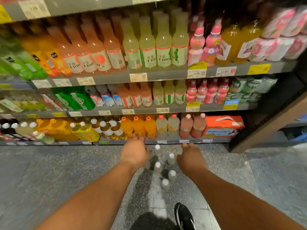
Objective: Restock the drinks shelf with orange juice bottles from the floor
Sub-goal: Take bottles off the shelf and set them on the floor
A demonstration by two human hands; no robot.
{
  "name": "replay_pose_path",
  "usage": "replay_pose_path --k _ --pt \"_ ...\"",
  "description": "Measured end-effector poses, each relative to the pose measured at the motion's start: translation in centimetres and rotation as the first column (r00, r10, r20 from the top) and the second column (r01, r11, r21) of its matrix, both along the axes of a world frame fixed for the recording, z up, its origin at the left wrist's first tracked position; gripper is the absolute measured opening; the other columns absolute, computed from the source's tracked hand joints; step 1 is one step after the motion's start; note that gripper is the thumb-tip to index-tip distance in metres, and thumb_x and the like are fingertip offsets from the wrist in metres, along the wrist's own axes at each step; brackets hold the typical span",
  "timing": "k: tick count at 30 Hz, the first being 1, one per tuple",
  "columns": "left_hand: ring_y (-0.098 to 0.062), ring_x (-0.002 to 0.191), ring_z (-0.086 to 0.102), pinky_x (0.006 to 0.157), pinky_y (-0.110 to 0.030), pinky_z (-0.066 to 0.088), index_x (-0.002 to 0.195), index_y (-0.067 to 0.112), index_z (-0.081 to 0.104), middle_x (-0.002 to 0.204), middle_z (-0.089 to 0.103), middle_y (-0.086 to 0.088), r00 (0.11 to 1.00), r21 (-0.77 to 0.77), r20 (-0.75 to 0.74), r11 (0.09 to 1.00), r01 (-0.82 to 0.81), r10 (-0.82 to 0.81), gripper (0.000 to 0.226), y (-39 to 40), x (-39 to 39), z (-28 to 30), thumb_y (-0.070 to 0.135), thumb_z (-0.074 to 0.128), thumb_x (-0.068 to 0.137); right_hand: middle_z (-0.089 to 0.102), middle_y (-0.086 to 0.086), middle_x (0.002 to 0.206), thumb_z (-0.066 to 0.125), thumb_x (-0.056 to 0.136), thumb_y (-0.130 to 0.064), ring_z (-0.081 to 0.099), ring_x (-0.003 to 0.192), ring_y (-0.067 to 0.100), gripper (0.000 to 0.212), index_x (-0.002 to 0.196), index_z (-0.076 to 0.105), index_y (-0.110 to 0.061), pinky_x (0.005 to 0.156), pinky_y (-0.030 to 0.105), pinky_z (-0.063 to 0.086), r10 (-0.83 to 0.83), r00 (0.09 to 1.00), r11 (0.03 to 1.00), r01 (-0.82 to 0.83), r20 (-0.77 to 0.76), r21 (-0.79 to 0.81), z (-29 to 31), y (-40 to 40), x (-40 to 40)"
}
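Observation:
Several white-capped bottles (163, 170) stand upright in a cluster on the speckled floor in front of the shelving; their contents are blurred. My left hand (135, 151) hangs over the left side of the cluster, fingers spread and pointing down, holding nothing. My right hand (189, 156) hovers to the right of the cluster, fingers loosely bent, also holding nothing. On the bottom shelf (166, 141) just behind my hands stand three orange juice bottles (138, 127) with orange caps.
Pale and pink bottles (167, 126) and an orange carton (223, 126) fill the bottom shelf to the right. Higher shelves hold rows of drinks. A dark wooden unit (269, 123) juts out at right. My shoe (183, 216) is near the bottom edge.

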State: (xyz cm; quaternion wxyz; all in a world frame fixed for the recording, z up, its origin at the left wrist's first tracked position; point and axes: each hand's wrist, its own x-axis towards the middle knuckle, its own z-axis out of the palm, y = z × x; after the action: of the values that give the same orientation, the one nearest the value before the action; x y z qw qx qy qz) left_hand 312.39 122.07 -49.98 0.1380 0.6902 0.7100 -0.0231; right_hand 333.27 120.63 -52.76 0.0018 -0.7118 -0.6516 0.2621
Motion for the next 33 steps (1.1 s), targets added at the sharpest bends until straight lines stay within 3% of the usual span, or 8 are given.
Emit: replay_pose_path --k 6,8,11,17,20,23,28,33 --pt "-0.023 0.111 0.054 0.086 -0.032 0.045 0.122 0.019 0.049 0.118 0.053 -0.003 0.998 -0.205 0.061 0.978 0.030 -0.018 0.035 -1.4 3.7 -23.0 0.034 0.044 0.092 0.043 0.010 0.138 0.051 0.089 -0.020 0.046 0.123 0.032 0.050 0.138 0.039 -0.020 0.095 0.042 0.047 0.069 0.995 0.988 -0.058 0.070 -0.141 -21.6 -0.1 0.8" --pt "-0.024 0.110 0.054 0.083 -0.033 0.048 0.128 0.022 0.048 0.122 0.053 -0.003 0.993 -0.250 0.106 0.968 -0.019 0.047 0.043 -2.2 4.8 -29.6 0.039 0.050 0.089 0.046 0.010 0.135 0.050 0.090 -0.022 0.050 0.119 0.031 0.052 0.140 0.036 -0.022 0.090 0.042 0.048 0.100 0.994 0.979 -0.092 0.035 -0.181 -27.9 0.1 0.3" --pt "-0.029 0.119 0.047 0.094 -0.038 0.047 0.140 0.020 0.040 0.132 0.047 -0.006 0.994 -0.322 0.105 0.947 0.001 0.035 0.066 -3.2 6.5 -39.1 0.045 0.062 0.083 0.046 0.008 0.135 0.053 0.090 -0.029 0.051 0.117 0.030 0.060 0.145 0.028 -0.026 0.087 0.040 0.050 0.143 0.989 0.970 -0.135 0.025 -0.201 -36.5 0.4 -0.3" --pt "-0.030 0.123 0.044 0.099 -0.038 0.041 0.135 0.021 0.040 0.135 0.041 -0.006 0.984 -0.451 0.177 0.889 0.074 0.008 0.052 -4.2 7.0 -50.6 0.030 0.060 0.088 0.039 0.007 0.142 0.057 0.086 -0.027 0.048 0.121 0.033 0.069 0.147 0.024 -0.027 0.095 0.040 0.045 0.191 0.981 0.957 -0.183 0.015 -0.225 -47.7 1.9 -1.0" --pt "-0.027 0.109 0.056 0.090 -0.037 0.044 0.116 0.022 0.048 0.119 0.054 -0.005 0.968 -0.382 0.244 0.923 0.046 0.052 0.024 -3.9 7.3 -52.2 0.019 0.049 0.091 0.044 0.009 0.137 0.050 0.091 -0.019 0.052 0.117 0.031 0.054 0.142 0.032 -0.025 0.093 0.040 0.046 0.196 0.981 0.955 -0.193 -0.011 -0.224 -49.8 2.7 -1.3" --pt "-0.027 0.102 0.059 0.085 -0.037 0.049 0.109 0.018 0.048 0.111 0.058 -0.006 0.969 -0.373 0.228 0.928 -0.005 0.097 0.021 -3.9 7.4 -51.2 0.013 0.050 0.089 0.056 0.008 0.125 0.039 0.095 -0.015 0.057 0.111 0.027 0.030 0.124 0.046 -0.020 0.088 0.035 0.045 0.166 0.985 0.963 -0.171 -0.043 -0.208 -49.6 2.9 -1.6" --pt "-0.025 0.105 0.059 0.089 -0.035 0.049 0.115 0.018 0.049 0.118 0.057 -0.005 0.965 -0.346 0.215 0.936 -0.067 0.148 0.027 -3.9 5.8 -45.8 0.012 0.054 0.090 0.053 0.000 0.128 0.046 0.088 -0.006 0.058 0.111 0.024 0.042 0.127 0.044 -0.023 0.092 0.036 0.047 0.166 0.986 0.967 -0.169 -0.033 -0.193 -43.9 2.0 -1.3" --pt "-0.021 0.116 0.055 0.100 -0.029 0.043 0.132 0.021 0.046 0.129 0.053 -0.001 0.961 -0.331 0.231 0.941 -0.069 0.152 0.047 -4.1 3.7 -33.7 0.016 0.062 0.087 0.052 -0.003 0.128 0.047 0.086 -0.004 0.060 0.107 0.021 0.050 0.129 0.042 -0.028 0.094 0.037 0.049 0.089 0.995 0.978 -0.094 -0.035 -0.186 -32.0 0.6 -1.0"
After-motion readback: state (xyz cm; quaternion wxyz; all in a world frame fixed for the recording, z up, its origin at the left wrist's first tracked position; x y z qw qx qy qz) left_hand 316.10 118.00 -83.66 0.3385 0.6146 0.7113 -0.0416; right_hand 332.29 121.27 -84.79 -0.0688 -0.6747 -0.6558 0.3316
